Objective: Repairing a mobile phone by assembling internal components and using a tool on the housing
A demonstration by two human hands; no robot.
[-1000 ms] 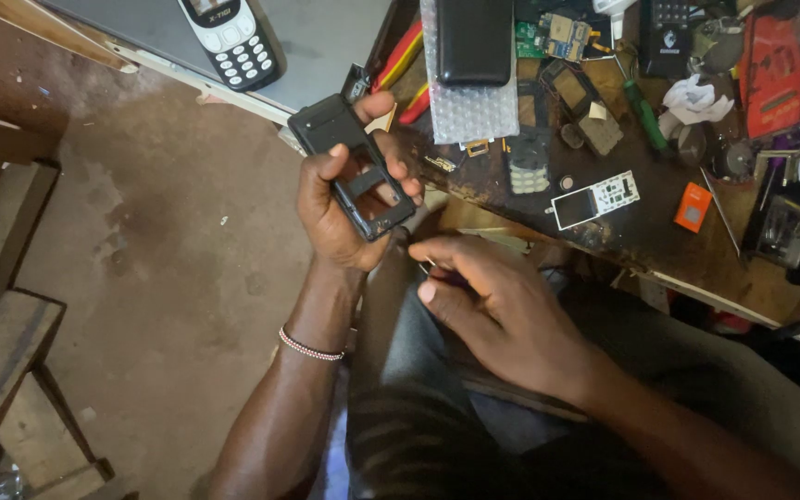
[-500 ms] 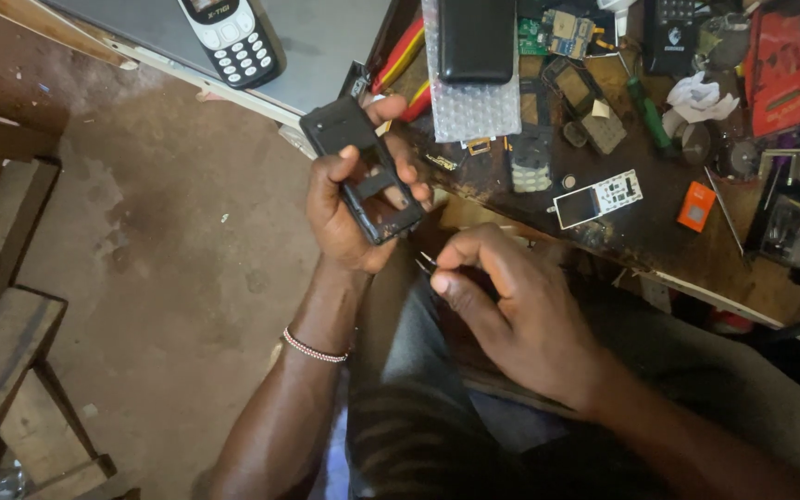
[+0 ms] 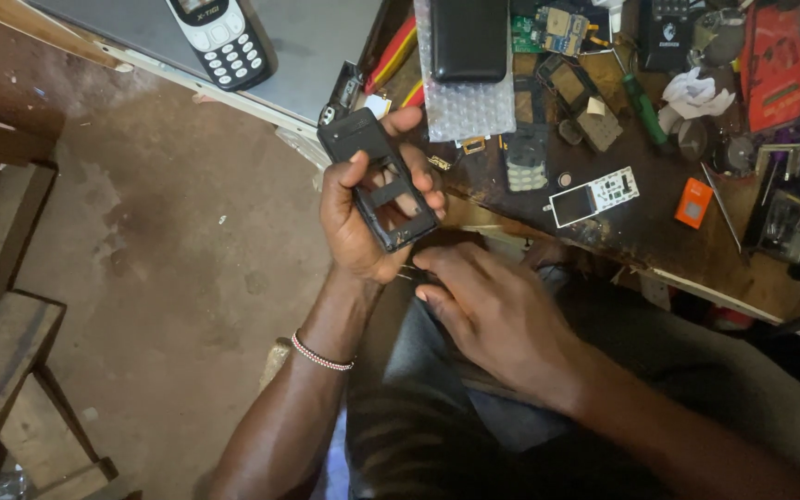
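Black phone housing [image 3: 380, 176] raised, left hand [image 3: 363, 222] gripping

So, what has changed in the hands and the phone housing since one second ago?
Little changed. The right hand slid slightly toward the person's lap, staying just below the black phone housing; what it pinches is hidden. The left hand tilted the housing a little and kept its grip. The workbench, the white circuit board and the keypad phone on the grey panel stayed put.
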